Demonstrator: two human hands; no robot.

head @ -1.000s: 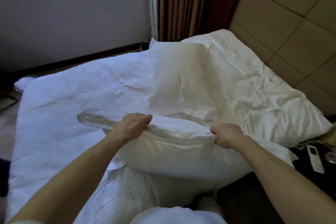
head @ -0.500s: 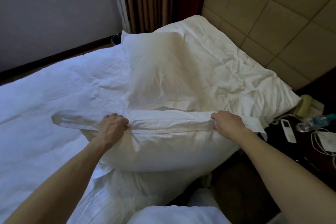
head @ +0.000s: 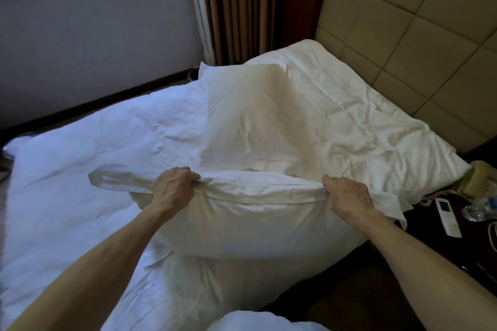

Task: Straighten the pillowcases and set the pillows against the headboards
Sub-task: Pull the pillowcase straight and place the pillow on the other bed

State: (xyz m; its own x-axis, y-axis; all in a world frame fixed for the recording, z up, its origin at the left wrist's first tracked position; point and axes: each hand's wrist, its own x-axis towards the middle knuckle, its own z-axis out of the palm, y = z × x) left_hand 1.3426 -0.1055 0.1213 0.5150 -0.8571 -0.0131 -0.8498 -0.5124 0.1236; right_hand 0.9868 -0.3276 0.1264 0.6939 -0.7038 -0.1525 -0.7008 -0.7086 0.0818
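Head view, hands: left hand [head: 172,191] and right hand [head: 347,197] both curled closed, each pinching the top hem of the near pillow's case.
Head view, near pillow [head: 255,223]: white, held on edge at the near side of the bed [head: 67,196]; lower edge resting on the bedding, the case's loose flap [head: 113,179] trailing out to the left past the left hand.
Head view, far pillow [head: 250,121]: white, wrinkled, lying just behind the held pillow, one corner pointing toward the curtain.
Head view, duvet [head: 349,126]: crumpled white, heaped against the headboard to the right of the far pillow.
Head view, headboard [head: 403,43]: beige padded panels, upper right; neither pillow touching it.
Head view, curtain [head: 242,5]: brown, hanging in the corner beside the wall under the window.
Head view, tabletop [head: 457,244]: dark bedside surface at right, carrying a white remote control [head: 447,216], a plastic water bottle [head: 480,208] and a beige telephone [head: 481,179].
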